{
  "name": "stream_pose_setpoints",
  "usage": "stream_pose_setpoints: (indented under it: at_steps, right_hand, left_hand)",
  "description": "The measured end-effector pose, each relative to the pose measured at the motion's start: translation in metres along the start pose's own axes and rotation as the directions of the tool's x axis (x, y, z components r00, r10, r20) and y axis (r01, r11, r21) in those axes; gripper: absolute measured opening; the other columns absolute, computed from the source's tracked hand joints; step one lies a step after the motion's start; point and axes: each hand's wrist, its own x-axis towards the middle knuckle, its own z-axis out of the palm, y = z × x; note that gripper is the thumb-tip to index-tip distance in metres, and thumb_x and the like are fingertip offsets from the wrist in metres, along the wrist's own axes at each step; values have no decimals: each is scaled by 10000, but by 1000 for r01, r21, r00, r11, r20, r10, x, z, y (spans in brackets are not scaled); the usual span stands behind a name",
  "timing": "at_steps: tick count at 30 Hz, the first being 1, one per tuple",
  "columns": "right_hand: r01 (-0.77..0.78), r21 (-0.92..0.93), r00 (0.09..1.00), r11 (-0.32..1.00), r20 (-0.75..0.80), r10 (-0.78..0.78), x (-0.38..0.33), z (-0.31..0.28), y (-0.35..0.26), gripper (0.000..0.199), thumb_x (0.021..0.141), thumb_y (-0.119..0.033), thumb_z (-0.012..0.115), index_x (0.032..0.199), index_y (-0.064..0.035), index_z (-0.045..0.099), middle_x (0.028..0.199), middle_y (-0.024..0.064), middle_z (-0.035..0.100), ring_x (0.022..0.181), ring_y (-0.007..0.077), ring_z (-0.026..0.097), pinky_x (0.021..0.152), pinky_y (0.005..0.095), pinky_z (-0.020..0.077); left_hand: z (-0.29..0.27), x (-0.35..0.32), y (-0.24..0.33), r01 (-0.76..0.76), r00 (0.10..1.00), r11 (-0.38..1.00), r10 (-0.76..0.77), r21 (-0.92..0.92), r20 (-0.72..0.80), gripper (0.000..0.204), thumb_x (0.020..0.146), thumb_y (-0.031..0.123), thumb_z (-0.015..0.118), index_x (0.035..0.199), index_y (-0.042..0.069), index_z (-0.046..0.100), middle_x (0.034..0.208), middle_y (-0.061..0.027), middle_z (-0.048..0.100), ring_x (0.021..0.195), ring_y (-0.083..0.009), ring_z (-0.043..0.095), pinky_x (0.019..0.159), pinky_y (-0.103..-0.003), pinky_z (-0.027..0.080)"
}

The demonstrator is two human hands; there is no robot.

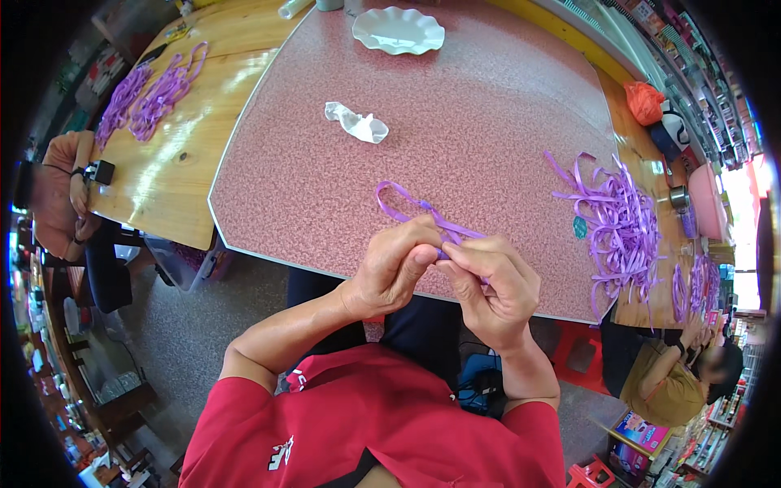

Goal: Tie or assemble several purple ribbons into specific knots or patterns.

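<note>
Both hands, left [396, 268] and right [488, 281], pinched one purple ribbon [407, 207] together, its loop already formed. A pile of loose ribbons [622, 228] on the desk [480, 122] looked untouched.

We see purple ribbon [415, 210], purple ribbon pile [622, 224], pink speckled tabletop [472, 122], white plate [399, 31], our red shirt [366, 431].

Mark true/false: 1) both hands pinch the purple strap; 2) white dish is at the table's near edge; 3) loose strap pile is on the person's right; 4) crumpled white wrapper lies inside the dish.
1) True: left hand and right hand both grip the purple strap.
2) False: the dish sits at the far edge of the table.
3) True: the pile lies right.
4) False: the wrapper lies on the table, apart from the dish.
</note>
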Motion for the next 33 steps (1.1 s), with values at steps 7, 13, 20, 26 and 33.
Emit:
stream_pose_setpoints:
  at_steps: [7, 13, 20, 26, 33]
  right_hand:
    - [-176, 116, 982, 978, 94, 165, 1, -5, -24, 125, 865, 25, 739, 984, 16, 704, 835, 101, 683, 559, 79, 591, 464, 209, 422]
    - [-169, 82, 981, 982, 111, 160, 4, -7, -27, 138, 864, 33, 736, 994, 13, 699, 845, 95, 675, 562, 72, 594, 467, 201, 416]
    - [-48, 38, 997, 998, 58, 46, 4, 0, -24, 136, 856, 9, 756, 976, 14, 691, 845, 111, 674, 611, 117, 618, 514, 239, 465]
    - [129, -48, 990, 990, 68, -125, 10, -4, -20, 173, 844, -33, 781, 984, 18, 692, 841, 139, 677, 663, 183, 649, 569, 281, 512]
    - [-150, 102, 981, 983, 138, 135, 7, -13, -27, 136, 886, -34, 742, 997, 23, 689, 816, 107, 670, 597, 108, 616, 497, 231, 482]
  left_hand:
    - [-9, 3, -2, -264, 963, 948, 269, 176, -5, 183, 1001, 201, 573, 986, 19, 561, 700, -98, 503, 557, -274, 512, 485, -389, 389]
    - [-18, 4, 5, -219, 965, 968, 197, 120, 176, 302, 1059, 303, 455, 1001, 14, 523, 728, -106, 536, 557, -253, 521, 486, -375, 398]
    - [-6, 0, 7, -140, 990, 990, 140, -10, 12, 235, 1040, 217, 491, 937, 14, 549, 722, -107, 496, 565, -274, 505, 502, -387, 384]
    - [-15, 0, 18, -2, 994, 1000, 2, 0, 105, 311, 1051, 238, 452, 931, -13, 591, 789, -150, 608, 667, -277, 619, 573, -377, 469]
    - [-22, 10, 15, -114, 970, 991, 96, 71, 222, 286, 1031, 227, 489, 900, -9, 585, 724, -143, 558, 587, -304, 572, 530, -386, 443]
